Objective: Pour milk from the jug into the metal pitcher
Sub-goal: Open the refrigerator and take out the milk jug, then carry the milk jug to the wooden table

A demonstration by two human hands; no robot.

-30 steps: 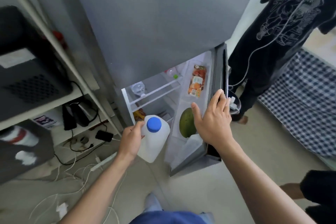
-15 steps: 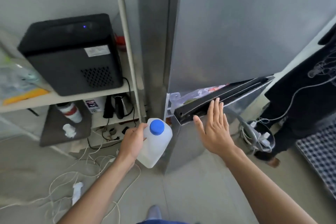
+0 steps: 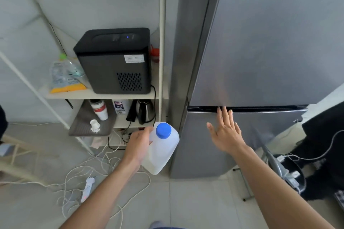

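My left hand (image 3: 139, 145) grips a white plastic milk jug (image 3: 162, 151) with a blue cap (image 3: 163, 130), held upright above the floor beside the fridge. My right hand (image 3: 225, 132) is flat and open, fingers spread, resting against the lower door (image 3: 260, 135) of the grey fridge, fingertips at the seam under the upper door. The lower door is shut. No metal pitcher is in view.
A shelf unit (image 3: 100, 95) stands left of the fridge with a black appliance (image 3: 115, 61), a kettle (image 3: 145, 111) and a tumbler (image 3: 99, 109). White cables (image 3: 89, 171) sprawl over the tiled floor. A person in black (image 3: 323, 135) stands at the right.
My right hand pushed the lower fridge door from wide open to shut. The view swung left and up. The jug stayed in my left hand.
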